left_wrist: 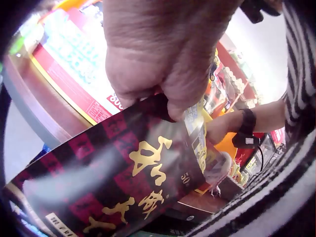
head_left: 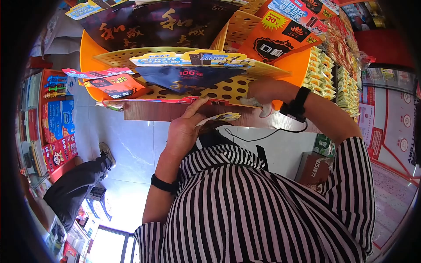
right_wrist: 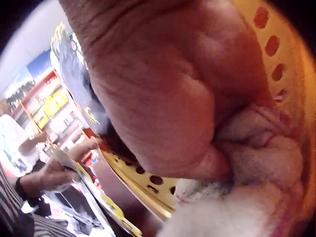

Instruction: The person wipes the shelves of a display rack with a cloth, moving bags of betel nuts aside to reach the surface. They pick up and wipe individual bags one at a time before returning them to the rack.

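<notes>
My left hand (head_left: pixel 182 131) grips the top edge of a dark snack pouch (left_wrist: pixel 118 168) with gold characters and a purple check pattern. In the head view the pouch shows mostly as its bright yellow-and-white top edge (head_left: pixel 221 117), in front of my striped shirt. My right hand (head_left: pixel 266 90) clutches a crumpled whitish cloth (right_wrist: pixel 256 168) with pinkish edges, against the yellow perforated rack (head_left: pixel 228 90). Its fingers are partly hidden by the cloth in the right wrist view. A dark blue pouch (head_left: pixel 188 78) stands in the rack, left of that hand.
Behind stand black pouches (head_left: pixel 162 26) with gold characters and an orange pouch (head_left: pixel 280 39). A small red pouch (head_left: pixel 116 84) is at the left. The rack's wooden front edge (head_left: pixel 144 111) faces me. Another person's leg (head_left: pixel 79 188) shows at lower left.
</notes>
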Tool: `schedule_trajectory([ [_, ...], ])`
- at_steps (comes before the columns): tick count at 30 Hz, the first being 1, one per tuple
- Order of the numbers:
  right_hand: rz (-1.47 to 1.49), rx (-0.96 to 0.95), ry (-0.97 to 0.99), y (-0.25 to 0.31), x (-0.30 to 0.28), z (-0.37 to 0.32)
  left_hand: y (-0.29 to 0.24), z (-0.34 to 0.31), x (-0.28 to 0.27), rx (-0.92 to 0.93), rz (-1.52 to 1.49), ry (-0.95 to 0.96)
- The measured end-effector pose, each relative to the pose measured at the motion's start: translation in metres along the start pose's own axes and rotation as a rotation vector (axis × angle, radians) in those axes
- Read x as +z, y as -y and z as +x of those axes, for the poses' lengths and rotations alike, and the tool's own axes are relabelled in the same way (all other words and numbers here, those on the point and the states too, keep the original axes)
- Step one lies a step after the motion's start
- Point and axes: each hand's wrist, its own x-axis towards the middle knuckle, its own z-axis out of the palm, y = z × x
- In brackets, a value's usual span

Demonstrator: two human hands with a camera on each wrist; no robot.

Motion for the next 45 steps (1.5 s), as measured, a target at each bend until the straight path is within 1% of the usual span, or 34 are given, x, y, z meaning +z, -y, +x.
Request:
schedule_trajectory([
  [2, 0.227, -0.07, -0.351, 0.002, 0.006, 0.008, 0.002, -0.001, -0.001, 0.003, -0.005, -0.004],
  [3, 0.231, -0.068, -0.353, 0.002, 0.005, 0.014, 0.003, -0.001, -0.002, 0.012, 0.009, 0.001],
  [5, 0.393, -0.204, -0.454, 0.011, -0.007, 0.03, 0.003, 0.0, -0.003, 0.028, 0.022, 0.015],
  [6, 0.4, -0.2, -0.456, 0.014, -0.009, 0.035, 0.003, 0.0, -0.004, 0.003, -0.004, 0.033],
  [8, 0.47, -0.277, -0.514, 0.02, -0.012, 0.044, 0.004, -0.001, -0.003, -0.026, -0.028, 0.056],
  [9, 0.487, -0.284, -0.502, 0.026, -0.007, 0.041, 0.001, -0.008, -0.002, -0.005, -0.006, 0.026],
  [10, 0.467, -0.282, -0.401, 0.029, -0.013, 0.033, 0.001, -0.008, -0.001, 0.03, 0.019, -0.014],
  [11, 0.446, -0.279, -0.301, 0.031, -0.017, 0.028, 0.001, -0.008, -0.001, 0.029, 0.018, -0.011],
  [12, 0.448, -0.278, -0.304, 0.027, -0.015, 0.026, 0.0, -0.007, -0.002, -0.002, -0.012, 0.01],
  [14, 0.235, -0.231, -0.151, 0.012, -0.005, 0.014, 0.0, -0.006, -0.002, -0.038, -0.044, 0.02],
  [15, 0.235, -0.232, -0.148, 0.004, 0.003, 0.012, -0.001, -0.006, -0.002, -0.016, -0.024, 0.007],
  [17, -0.089, -0.277, -0.074, -0.009, 0.018, 0.013, -0.001, -0.006, -0.001, 0.011, -0.006, -0.013],
  [18, -0.104, -0.263, -0.082, -0.015, 0.02, 0.019, 0.003, 0.0, -0.001, 0.019, 0.007, -0.02],
  [20, 0.081, 0.053, -0.273, -0.007, 0.028, 0.021, 0.002, 0.0, -0.002, 0.016, 0.022, -0.017],
  [21, 0.078, 0.052, -0.278, -0.009, 0.03, 0.019, 0.002, 0.0, -0.002, -0.007, 0.013, 0.023],
  [22, -0.067, -0.029, -0.281, -0.01, 0.028, 0.011, 0.001, 0.0, -0.003, -0.031, 0.005, 0.064],
  [23, -0.207, -0.107, -0.28, -0.01, 0.029, 0.005, 0.002, -0.001, -0.001, -0.031, 0.006, 0.066],
  [24, -0.21, -0.107, -0.278, -0.012, 0.035, 0.005, 0.004, 0.0, 0.003, -0.005, 0.007, 0.027],
  [25, -0.215, -0.069, -0.365, -0.01, 0.038, 0.005, 0.004, 0.001, 0.003, 0.024, 0.005, -0.01],
  [26, -0.214, -0.028, -0.453, -0.008, 0.043, 0.005, 0.004, 0.001, 0.004, 0.029, 0.004, -0.005],
  [27, -0.213, -0.023, -0.455, -0.008, 0.047, 0.002, 0.004, 0.001, 0.003, 0.022, 0.017, 0.005],
  [29, -0.263, 0.054, -0.393, 0.006, 0.028, -0.023, 0.004, 0.001, 0.002, 0.022, 0.029, 0.016],
  [31, -0.267, 0.071, -0.397, 0.016, 0.009, -0.054, 0.003, 0.002, 0.003, -0.009, 0.022, 0.051],
  [33, -0.273, 0.091, -0.4, 0.025, 0.009, -0.073, 0.007, 0.002, 0.004, 0.023, 0.03, 0.054],
  [35, -0.324, 0.129, -0.601, 0.029, 0.024, -0.092, 0.01, 0.003, 0.005, 0.053, 0.042, 0.052],
  [36, -0.324, 0.141, -0.603, 0.03, 0.028, -0.103, 0.011, 0.003, 0.005, 0.078, 0.041, 0.049],
  [38, -0.183, 0.149, -0.525, 0.035, 0.036, -0.128, 0.012, 0.003, 0.004, 0.117, 0.039, 0.052],
  [39, -0.115, 0.244, -0.498, 0.046, 0.04, -0.139, 0.013, 0.001, 0.002, 0.125, 0.062, 0.043],
  [40, -0.111, 0.262, -0.5, 0.053, 0.045, -0.145, 0.012, 0.002, 0.002, 0.133, 0.084, 0.037],
  [42, 0.131, 0.423, -0.328, 0.065, 0.059, -0.154, 0.012, 0.003, 0.001, 0.147, 0.086, 0.061],
  [44, 0.15, 0.436, -0.359, 0.079, 0.088, -0.15, 0.009, 0.002, -0.001, 0.157, 0.093, 0.09],
  [45, 0.257, 0.393, -0.353, 0.088, 0.096, -0.149, 0.008, 0.001, -0.003, 0.165, 0.095, 0.095],
])
